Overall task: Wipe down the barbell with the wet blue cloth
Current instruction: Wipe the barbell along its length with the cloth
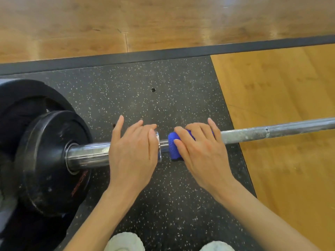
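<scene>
Nearest, two pale shoes [125, 241] show at the bottom edge, standing on the black speckled mat [181, 196]. Above them both forearms reach forward to the bar [272, 131], which lies across the view just over the mat. The left hand [133, 149] rests on the thick chrome sleeve [87, 154] beside its collar [158, 147], fingers fairly straight and draped over the top, not closed round it. Just to its right, the right hand [201, 151] presses the blue cloth [174, 147] onto the thinner shaft, fingers curled over the cloth, which wraps the bar right beside the collar. To the left, black plates [49, 160] sit on the sleeve. Right of the hand, the shaft runs off over yellow floor [290, 178]. Beyond the mat's dark border lies a glossy wooden floor [126, 19].
</scene>
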Tool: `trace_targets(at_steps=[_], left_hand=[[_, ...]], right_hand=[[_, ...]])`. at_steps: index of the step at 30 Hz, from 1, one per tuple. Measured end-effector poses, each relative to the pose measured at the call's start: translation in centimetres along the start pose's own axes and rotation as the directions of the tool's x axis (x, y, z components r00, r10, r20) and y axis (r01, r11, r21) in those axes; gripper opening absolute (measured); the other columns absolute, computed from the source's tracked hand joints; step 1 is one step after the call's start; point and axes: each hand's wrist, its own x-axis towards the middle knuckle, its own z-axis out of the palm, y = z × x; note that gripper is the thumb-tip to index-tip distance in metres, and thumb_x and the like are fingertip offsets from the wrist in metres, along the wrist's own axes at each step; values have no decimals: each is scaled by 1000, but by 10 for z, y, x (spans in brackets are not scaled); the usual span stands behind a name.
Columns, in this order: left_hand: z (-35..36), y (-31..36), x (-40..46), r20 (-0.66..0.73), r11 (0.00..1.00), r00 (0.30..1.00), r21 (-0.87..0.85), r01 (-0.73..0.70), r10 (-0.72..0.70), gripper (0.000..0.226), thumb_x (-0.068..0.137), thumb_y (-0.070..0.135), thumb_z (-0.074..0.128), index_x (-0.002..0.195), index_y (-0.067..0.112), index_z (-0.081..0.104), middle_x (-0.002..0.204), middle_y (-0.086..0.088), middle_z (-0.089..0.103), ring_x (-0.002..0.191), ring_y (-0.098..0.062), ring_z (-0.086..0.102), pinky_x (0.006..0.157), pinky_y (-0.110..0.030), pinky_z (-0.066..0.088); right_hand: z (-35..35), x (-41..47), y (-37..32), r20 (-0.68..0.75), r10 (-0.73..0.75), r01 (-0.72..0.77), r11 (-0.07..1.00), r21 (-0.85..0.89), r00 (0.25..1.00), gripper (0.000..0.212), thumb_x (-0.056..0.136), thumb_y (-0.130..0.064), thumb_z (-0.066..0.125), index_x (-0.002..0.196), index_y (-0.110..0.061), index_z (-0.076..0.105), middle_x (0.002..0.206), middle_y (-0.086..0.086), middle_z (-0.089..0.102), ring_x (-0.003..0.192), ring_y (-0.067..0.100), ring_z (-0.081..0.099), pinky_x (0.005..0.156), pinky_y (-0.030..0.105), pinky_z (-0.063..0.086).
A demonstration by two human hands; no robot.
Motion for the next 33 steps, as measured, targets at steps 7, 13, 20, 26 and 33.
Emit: trace_targets(at_steps=[7, 13, 20, 26, 33], left_hand=[[3, 4, -8, -30, 1000, 1000, 11, 10, -10, 48, 105, 20, 24, 84, 15, 67, 111, -1, 75, 125, -24, 62, 124, -47, 18], [2, 7, -23, -39, 999, 999, 19, 29, -28, 56, 108, 25, 18, 106, 11, 72, 119, 3, 73, 134, -20, 55, 126, -45, 14], [2, 20, -47, -56, 997, 996, -26, 74, -76, 57, 110, 29, 14, 124, 11, 67, 127, 3, 69, 141, -19, 48, 126, -43, 13], [-2, 27, -68, -68, 996, 994, -46, 81, -84, 48, 109, 23, 23, 133, 10, 62, 134, 2, 65, 144, -19, 44, 127, -40, 8], [-7, 34, -85, -49, 997, 996, -23, 67, -68, 45, 108, 20, 26, 137, 8, 59, 140, 0, 61, 146, -22, 41, 126, -39, 7]], right_hand=[[8, -3, -21, -104, 113, -106, 991, 76, 988, 33, 107, -24, 37, 101, -13, 67, 92, 3, 60, 84, 27, 53, 83, 41, 39], [6, -14, -22, -58, -37, 46, 986, 157, 998, 37, 109, -24, 32, 109, -12, 67, 96, 3, 62, 89, 27, 57, 90, 40, 42], [0, -30, -39, -41, 35, -24, 970, 242, 999, 31, 105, -15, 37, 108, -7, 67, 95, 6, 62, 88, 30, 58, 88, 40, 40], [-14, -49, -8, -31, -16, 21, 986, 163, 999, 25, 104, -17, 44, 112, -11, 67, 99, 5, 62, 93, 30, 58, 90, 41, 44], [-19, -56, -10, 15, -139, 134, 976, 172, 990, 35, 109, -22, 30, 109, -13, 64, 95, 2, 59, 88, 28, 56, 81, 40, 45]])
